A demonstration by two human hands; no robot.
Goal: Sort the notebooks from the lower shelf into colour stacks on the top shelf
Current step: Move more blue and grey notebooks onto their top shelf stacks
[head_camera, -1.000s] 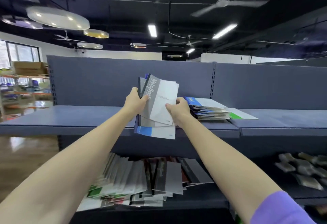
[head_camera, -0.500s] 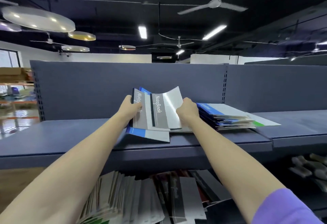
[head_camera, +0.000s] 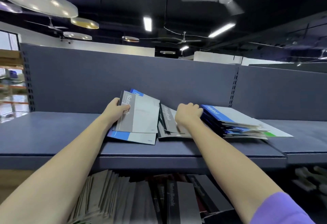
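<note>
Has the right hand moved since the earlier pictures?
Yes. The right hand left the held bundle and moved right, next to the blue stack on the top shelf.

A grey notebook (head_camera: 139, 113) with a darker grey spine band and white lettering tilts up off the top shelf (head_camera: 53, 135), fanned over a blue-and-white notebook (head_camera: 131, 138) whose lower edge lies on the shelf. Just to their right a small pile of grey notebooks (head_camera: 167, 126) lies flat, its covers slightly splayed. Beside that, further right, sits a thicker stack of blue notebooks (head_camera: 235, 123), with a green-edged notebook (head_camera: 271, 133) poking out at its base. On the lower shelf, a loose row of grey, dark and red notebooks (head_camera: 141, 199) leans in disorder.
</note>
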